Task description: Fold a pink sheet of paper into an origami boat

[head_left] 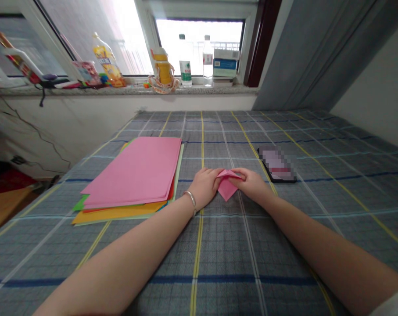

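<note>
A small folded piece of pink paper lies in the middle of the plaid cloth, its lower corner pointing toward me. My left hand, with a silver bangle at the wrist, has its fingers closed on the paper's left side. From the other side, my right hand pinches the paper's right edge between thumb and fingers. The upper part of the paper stands slightly raised between both hands. Some fingertips are hidden behind the folds.
To the left lies a stack of coloured paper, pink on top. A phone rests on the plaid cloth at the right. Bottles, a yellow flask and boxes line the windowsill beyond.
</note>
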Demonstrator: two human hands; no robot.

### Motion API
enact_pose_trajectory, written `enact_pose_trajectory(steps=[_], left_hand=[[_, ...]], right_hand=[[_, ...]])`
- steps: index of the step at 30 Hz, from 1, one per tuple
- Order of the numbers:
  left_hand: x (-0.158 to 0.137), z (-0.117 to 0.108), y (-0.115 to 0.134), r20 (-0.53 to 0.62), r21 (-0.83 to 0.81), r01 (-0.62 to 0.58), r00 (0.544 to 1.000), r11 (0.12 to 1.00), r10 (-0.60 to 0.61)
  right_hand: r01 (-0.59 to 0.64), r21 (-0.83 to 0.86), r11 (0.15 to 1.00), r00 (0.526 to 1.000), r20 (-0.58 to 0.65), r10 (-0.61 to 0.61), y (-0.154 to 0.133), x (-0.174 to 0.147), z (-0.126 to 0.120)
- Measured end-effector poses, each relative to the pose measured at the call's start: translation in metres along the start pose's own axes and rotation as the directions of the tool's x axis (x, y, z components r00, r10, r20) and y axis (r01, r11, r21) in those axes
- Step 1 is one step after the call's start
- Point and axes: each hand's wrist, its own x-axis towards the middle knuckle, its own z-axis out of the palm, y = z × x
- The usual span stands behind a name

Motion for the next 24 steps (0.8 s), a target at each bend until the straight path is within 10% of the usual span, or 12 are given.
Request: enact_pose_trajectory(steps=[12, 24], left_hand=[[-0.004, -0.008, 0.003, 0.150, 0.315, -0.061, 0.989, 0.947, 0.014], [-0.009, -0.016, 0.001, 0.204, 0.384, -0.259, 0.960, 0.886, 0.192]], right_hand=[[0.237, -0.139, 0.962, 0.967, 0.130, -0.220, 0.009, 0.006, -0.013], [0.431, -0.518, 0.739, 0.900, 0.310, -0.308, 0.014, 0.003, -0.025]])
